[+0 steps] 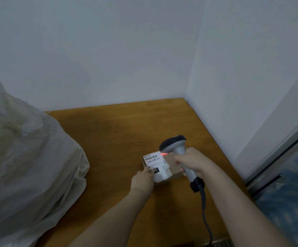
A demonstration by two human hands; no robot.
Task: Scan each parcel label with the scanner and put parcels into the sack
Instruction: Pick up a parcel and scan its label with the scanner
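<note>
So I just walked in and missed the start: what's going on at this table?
A person is scanning a parcel. The right hand grips the grey scanner by its handle, aiming its head down at the white label, with red light glowing at its window. The left hand presses on the parcel, which lies on the wooden table. The white sack sits to the left; this parcel is not yet in it.

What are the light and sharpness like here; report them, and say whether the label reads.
Head view: dim, flat, bluish light, with only faint shadows on the table; the wide lens bows the wall corner and the table edge; the scanner throws a red glow at the edge of the label; the large print reads, the small print is blurred; no glare shows.
</note>
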